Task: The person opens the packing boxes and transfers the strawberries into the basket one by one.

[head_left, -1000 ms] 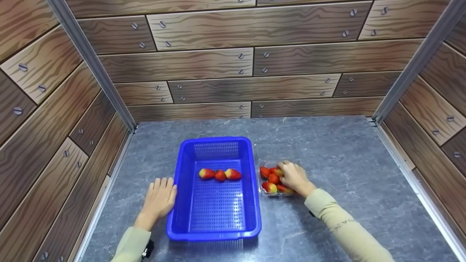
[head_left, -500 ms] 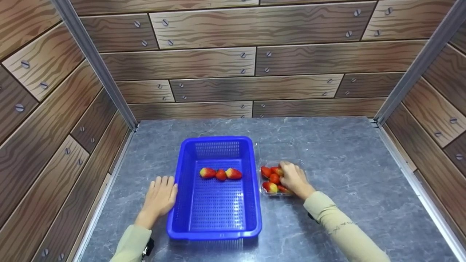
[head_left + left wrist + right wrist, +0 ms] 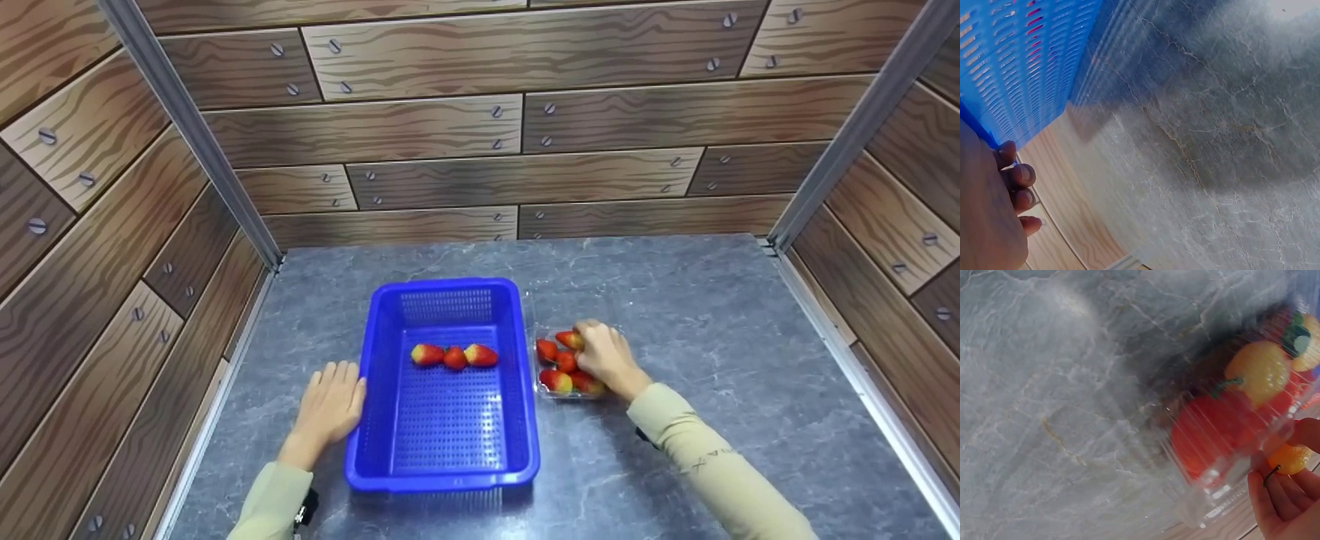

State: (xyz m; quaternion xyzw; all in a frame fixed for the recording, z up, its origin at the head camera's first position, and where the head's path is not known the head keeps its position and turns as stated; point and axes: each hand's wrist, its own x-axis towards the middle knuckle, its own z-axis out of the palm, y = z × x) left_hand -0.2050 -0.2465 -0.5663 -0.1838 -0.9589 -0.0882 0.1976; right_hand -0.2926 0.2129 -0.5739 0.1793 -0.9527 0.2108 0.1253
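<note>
My left hand [image 3: 328, 403] rests with straight fingers against the left rim of a blue plastic basket [image 3: 442, 484]. Three red strawberries with pale yellow parts lie in a row in the basket, the middle strawberry [image 3: 454, 358] between two others. To its right stands a clear plastic punnet [image 3: 551, 396] of several more strawberries. Over that punnet, my right hand [image 3: 609, 358] pinches a strawberry [image 3: 1292, 459] between thumb and fingers; its yellow end and stem show in the right wrist view. In the left wrist view, the left hand's fingertips [image 3: 1023, 174] touch the basket's side.
The punnet's clear lid [image 3: 574, 304] lies folded back behind it. A grey marbled tabletop [image 3: 712, 337] carries everything. Wood-patterned walls [image 3: 420, 135] with metal corner posts [image 3: 847, 127] enclose the back and both sides.
My right hand has risen slightly with the pinched strawberry, and more of the strawberry at the punnet's near right shows. The left hand and basket stay in place.
</note>
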